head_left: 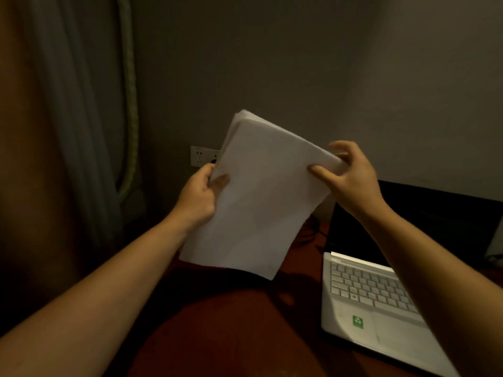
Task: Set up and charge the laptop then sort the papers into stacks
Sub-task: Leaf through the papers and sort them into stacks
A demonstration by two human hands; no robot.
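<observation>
Paper stack (255, 197): hanging above the table (231, 322), long axis running 11 to 5 o'clock, left hand (200, 193) pinching its 9 o'clock edge, right hand (351, 175) pinching the 2 o'clock corner.

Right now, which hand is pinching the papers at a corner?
The right hand, pinching the upper right corner of the papers; the left hand grips their left edge instead.

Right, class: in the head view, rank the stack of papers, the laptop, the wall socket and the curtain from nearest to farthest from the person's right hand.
1. stack of papers: pinched by the right hand at its top right corner.
2. laptop: just below, on the right.
3. wall socket: left, beyond the papers.
4. curtain: far left.
</observation>
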